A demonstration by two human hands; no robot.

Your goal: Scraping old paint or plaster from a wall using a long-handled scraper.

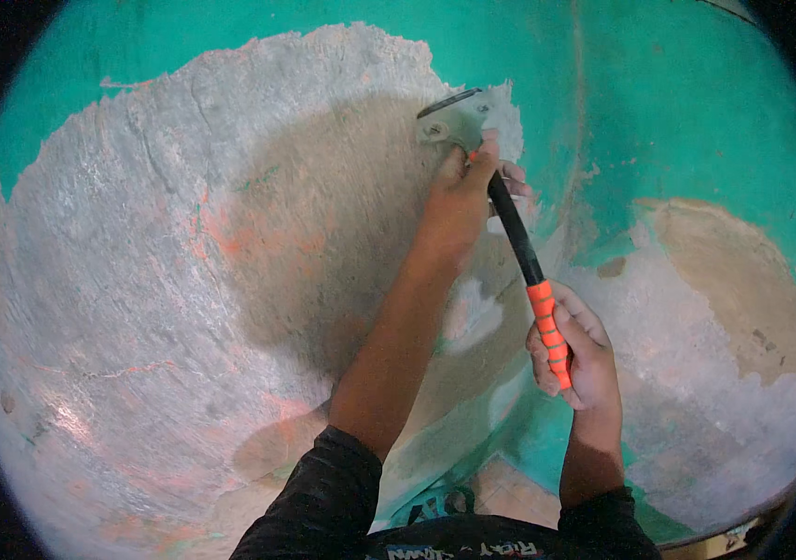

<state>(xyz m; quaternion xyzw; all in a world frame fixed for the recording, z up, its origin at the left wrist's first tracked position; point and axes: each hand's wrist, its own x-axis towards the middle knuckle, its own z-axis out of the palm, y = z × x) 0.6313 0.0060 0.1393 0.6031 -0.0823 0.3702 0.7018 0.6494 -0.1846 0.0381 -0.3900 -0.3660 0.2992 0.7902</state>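
A long-handled wall scraper [510, 210] with a wide flat head, a black shaft and an orange grip lies across both hands. My left hand [464, 185] is closed around the shaft just below the head. My right hand [573, 343] wraps the orange grip at the lower end. The scraper's dark blade edge is against or close to the wall [146, 231], at the upper right border of a large grey bare patch; actual contact cannot be told. Part of the left hand's fingers is hidden behind the shaft.
Green paint [678, 105] surrounds the grey patch, with a ragged edge. A vertical line, perhaps a corner, runs down right of the scraper. Beyond it is another bare patch [692, 343] in grey and tan. Floor tiles [517, 490] show at the bottom.
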